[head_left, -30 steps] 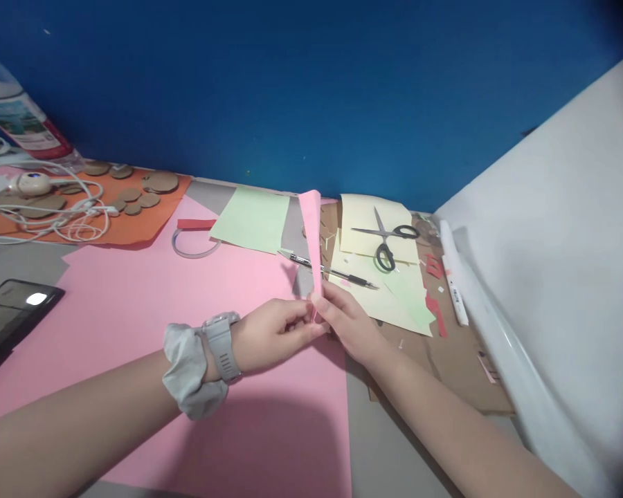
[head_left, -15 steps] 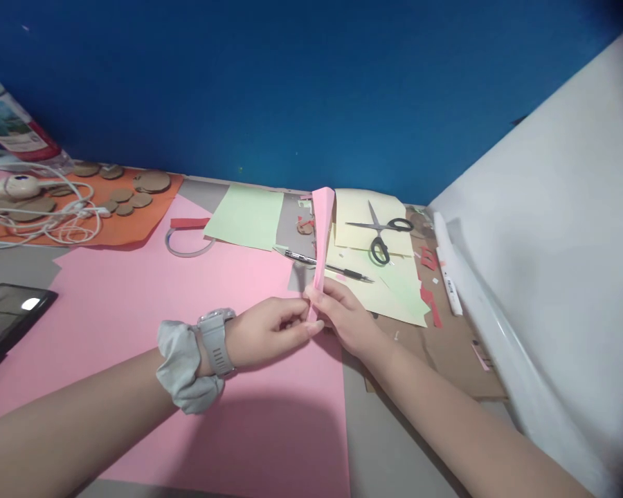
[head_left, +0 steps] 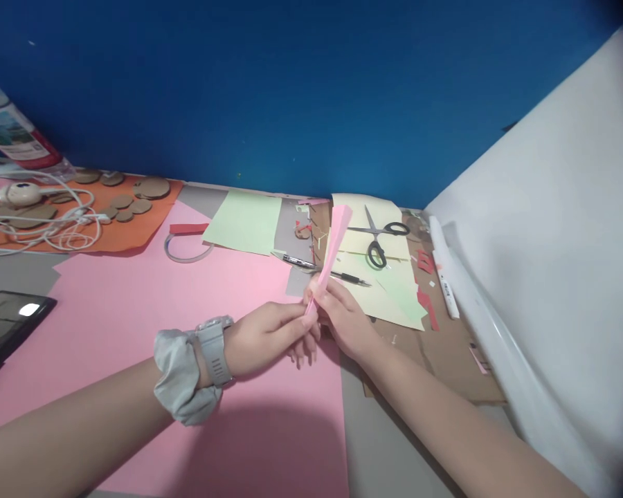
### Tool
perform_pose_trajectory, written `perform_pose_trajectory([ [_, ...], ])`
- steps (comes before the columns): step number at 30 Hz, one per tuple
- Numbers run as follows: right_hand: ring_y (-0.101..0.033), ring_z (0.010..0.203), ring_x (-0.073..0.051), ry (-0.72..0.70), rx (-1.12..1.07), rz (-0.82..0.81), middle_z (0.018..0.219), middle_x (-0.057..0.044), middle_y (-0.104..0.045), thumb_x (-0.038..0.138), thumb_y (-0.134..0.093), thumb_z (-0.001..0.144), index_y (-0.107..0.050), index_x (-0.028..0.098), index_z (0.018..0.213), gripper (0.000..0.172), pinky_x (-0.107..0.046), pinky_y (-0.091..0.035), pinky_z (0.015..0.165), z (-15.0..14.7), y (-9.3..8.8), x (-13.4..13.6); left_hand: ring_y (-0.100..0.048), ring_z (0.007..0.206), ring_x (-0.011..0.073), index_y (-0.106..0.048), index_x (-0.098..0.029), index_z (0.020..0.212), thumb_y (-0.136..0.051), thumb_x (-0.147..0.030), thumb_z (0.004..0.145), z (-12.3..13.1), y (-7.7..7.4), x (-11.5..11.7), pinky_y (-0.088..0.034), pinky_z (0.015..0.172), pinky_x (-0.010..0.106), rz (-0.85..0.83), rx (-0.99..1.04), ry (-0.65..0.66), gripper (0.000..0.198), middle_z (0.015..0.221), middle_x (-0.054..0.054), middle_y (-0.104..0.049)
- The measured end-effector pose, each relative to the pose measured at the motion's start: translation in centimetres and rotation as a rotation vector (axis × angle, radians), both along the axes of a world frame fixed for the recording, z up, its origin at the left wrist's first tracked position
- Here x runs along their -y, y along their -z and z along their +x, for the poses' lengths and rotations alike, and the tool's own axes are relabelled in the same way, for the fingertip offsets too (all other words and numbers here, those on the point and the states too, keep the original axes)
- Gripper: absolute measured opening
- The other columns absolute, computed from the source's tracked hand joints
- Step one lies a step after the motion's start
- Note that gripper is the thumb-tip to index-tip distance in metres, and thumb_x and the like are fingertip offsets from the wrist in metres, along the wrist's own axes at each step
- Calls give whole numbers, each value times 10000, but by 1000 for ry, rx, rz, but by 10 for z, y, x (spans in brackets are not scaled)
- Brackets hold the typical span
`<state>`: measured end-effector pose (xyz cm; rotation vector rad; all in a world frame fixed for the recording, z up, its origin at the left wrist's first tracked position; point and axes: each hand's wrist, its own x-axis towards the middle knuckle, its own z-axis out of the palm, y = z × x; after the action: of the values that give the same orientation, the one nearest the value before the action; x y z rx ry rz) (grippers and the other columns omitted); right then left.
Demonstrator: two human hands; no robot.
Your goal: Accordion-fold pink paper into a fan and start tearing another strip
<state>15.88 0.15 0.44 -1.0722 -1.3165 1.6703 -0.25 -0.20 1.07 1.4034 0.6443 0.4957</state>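
Observation:
A narrow folded strip of pink paper rises from between both hands, its upper end leaning right. My left hand is closed on the strip's lower end, thumb on top, with the other fingers partly hanging below. Just above it, my right hand pinches the same strip between thumb and fingers. Both hands are over the right part of a large pink sheet. Behind the strip lies a black pen, with another pen to its left.
Open scissors lie on pale yellow paper. Cardboard with red scraps and a white marker is at right. Green paper, a headband, tangled earphones, a bottle and a phone sit left.
The pink strip's upper end has tilted right and come slightly lower. My left fingers have uncurled a little below the strip. Both hands stay together on it.

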Motion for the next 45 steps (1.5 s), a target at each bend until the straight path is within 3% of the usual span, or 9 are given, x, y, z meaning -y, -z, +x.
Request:
perform_pose_trajectory([
  [2, -392, 378, -78, 19, -7, -5, 459, 85, -438, 504, -418, 900, -437, 215, 755, 324, -206, -298, 400, -2, -1, 0, -638, 636, 156, -504, -137, 851, -311, -470, 928, 3, 1, 0, -516, 594, 288, -151, 44, -48, 393, 739, 78, -641],
  [4, -391, 390, -75, 51, 4, 2, 478, 80, -448, 511, -420, 898, -438, 216, 753, 329, -203, -287, 396, -3, -2, 0, -643, 580, 155, -500, -142, 858, -318, -499, 920, 4, 3, 0, -516, 545, 274, -214, 60, -94, 406, 677, 56, -634],
  [9, -324, 387, -67, 89, 103, 39, 454, 67, -397, 545, -422, 884, -450, 199, 633, 429, -217, -259, 391, -3, -2, 0, -559, 440, 105, -518, -147, 802, -319, -457, 937, 1, 9, -1, -490, 519, 245, -68, 34, -166, 392, 501, -29, -534],
  [13, -285, 374, -64, 71, 120, 51, 422, 66, -359, 543, -413, 889, -458, 192, 567, 479, -227, -242, 392, -3, 0, 0, -520, 395, 95, -521, -148, 812, -302, -444, 945, 0, 11, -1, -478, 488, 239, -42, 21, -139, 392, 460, -45, -510],
  [20, -396, 436, -78, 71, 53, 37, 468, 51, -420, 529, -407, 898, -451, 189, 571, 474, -221, -314, 447, -3, -1, 2, -501, 352, 95, -517, -145, 860, -344, -454, 932, 0, 9, -4, -467, 435, 233, -182, 128, -33, 362, 431, -57, -497],
  [26, -356, 413, -76, 50, 85, 35, 445, 58, -419, 522, -418, 896, -477, 188, 614, 441, -227, -279, 436, 0, 0, 1, -461, 334, 82, -502, -157, 904, -358, -454, 928, -1, 7, -4, -490, 419, 237, -278, 198, 32, 331, 435, -79, -455],
  [33, -335, 394, -64, 16, 117, 71, 435, 64, -435, 502, -416, 905, -475, 186, 600, 443, -224, -254, 425, 1, 2, 0, -303, 336, 45, -512, -161, 884, -305, -434, 947, -1, 5, -2, -564, 514, 280, -131, 109, 4, 348, 450, -110, -314],
  [45, -419, 401, -58, -17, 87, 96, 434, 69, -443, 475, -446, 899, -459, 184, 576, 435, -200, -332, 442, 1, -2, 0, -349, 358, 52, -494, -164, 821, -301, -437, 943, -2, 4, -4, -550, 514, 249, -89, 69, 23, 356, 449, -109, -290],
])
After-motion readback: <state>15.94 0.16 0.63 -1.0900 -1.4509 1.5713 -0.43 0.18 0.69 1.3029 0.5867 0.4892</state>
